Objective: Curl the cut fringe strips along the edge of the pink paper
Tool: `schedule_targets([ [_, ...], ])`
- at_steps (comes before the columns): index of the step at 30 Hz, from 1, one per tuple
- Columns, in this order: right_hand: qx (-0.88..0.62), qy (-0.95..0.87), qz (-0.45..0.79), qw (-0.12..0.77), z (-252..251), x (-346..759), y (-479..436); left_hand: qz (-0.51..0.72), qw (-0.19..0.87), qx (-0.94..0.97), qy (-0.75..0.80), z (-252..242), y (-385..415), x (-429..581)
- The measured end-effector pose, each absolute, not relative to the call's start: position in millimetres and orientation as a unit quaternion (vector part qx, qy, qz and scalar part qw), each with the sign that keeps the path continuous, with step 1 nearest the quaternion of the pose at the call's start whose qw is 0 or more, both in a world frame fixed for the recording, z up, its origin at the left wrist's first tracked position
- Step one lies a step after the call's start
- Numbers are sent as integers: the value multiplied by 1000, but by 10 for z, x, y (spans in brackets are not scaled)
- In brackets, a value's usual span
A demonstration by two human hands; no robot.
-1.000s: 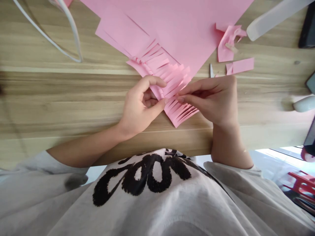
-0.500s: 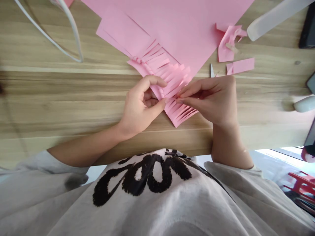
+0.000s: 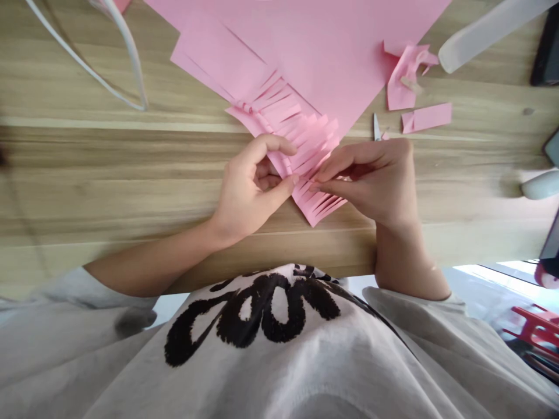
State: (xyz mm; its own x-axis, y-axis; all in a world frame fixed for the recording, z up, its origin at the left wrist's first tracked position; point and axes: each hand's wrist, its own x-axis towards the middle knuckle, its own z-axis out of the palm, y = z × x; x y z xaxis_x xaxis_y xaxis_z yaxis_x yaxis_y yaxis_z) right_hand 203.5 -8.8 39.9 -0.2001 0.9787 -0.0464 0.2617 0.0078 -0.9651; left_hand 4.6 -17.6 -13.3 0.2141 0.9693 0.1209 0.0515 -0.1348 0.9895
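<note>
A strip of pink paper cut into a fringe (image 3: 315,214) lies slanted on the wooden table, several of its cut tabs curled over. My left hand (image 3: 251,192) holds the strip down along its uncut edge, thumb tip and bent index finger on the paper, the other fingers curled at the edge. Just to the right, my right hand (image 3: 371,180) pinches one narrow tab of the fringe between thumb and index finger. Its other fingers are folded in and partly hidden. The two thumb tips are close together.
A large pink paper sheet (image 3: 340,46) lies under the strip's far end. Pink scraps (image 3: 399,87) and a small cut piece (image 3: 427,117) lie to the right, near a pointed metal tip (image 3: 376,127). A white cable (image 3: 131,52) loops at upper left; a whitish bar (image 3: 484,38) is at upper right.
My right hand has shifted slightly left and down along the fringe, uncovering more of the metal tip. My left hand and the strip stay in place.
</note>
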Motion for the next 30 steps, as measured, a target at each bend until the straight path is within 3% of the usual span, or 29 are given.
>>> schedule_targets([
  [30, -539, -610, 477, 332, 432, 2079, -80, 459, 496, 596, 433, -67, -184, 57],
])
